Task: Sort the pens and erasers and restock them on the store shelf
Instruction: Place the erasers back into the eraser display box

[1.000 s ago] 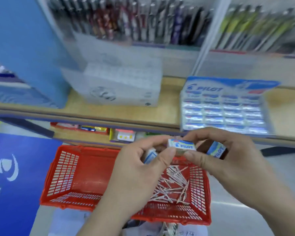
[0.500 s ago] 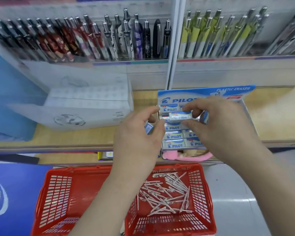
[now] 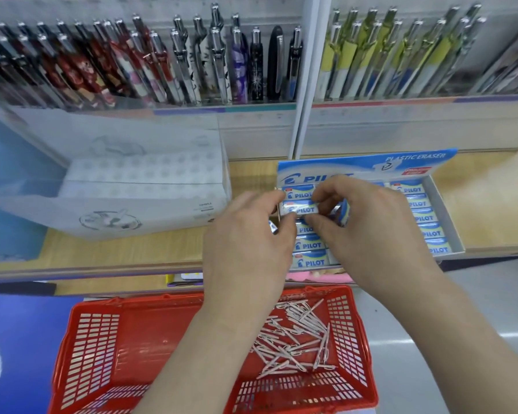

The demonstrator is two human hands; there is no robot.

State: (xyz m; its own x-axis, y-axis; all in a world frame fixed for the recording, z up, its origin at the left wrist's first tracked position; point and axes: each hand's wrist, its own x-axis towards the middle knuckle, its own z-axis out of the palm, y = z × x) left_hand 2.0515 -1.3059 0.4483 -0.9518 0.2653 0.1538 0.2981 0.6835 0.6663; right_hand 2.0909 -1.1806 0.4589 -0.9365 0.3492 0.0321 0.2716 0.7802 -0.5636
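The hands have come up from over the red basket (image 3: 96, 339) to the eraser box (image 3: 446, 213) on the shelf (image 3: 117, 249)
The left hand (image 3: 248, 243) and right hand (image 3: 368, 231) each pinch one end of a Pilot eraser (image 3: 301, 208) between thumb and forefinger, holding it just over the box's left column; a second eraser (image 3: 345, 215) shows tucked under the right hand's curled fingers. Below the wrists, the basket holds a loose heap of pens (image 3: 293, 342). A white carton (image 3: 144, 189) sits left of the left hand, and a pen rack (image 3: 192, 64) stands beyond both hands
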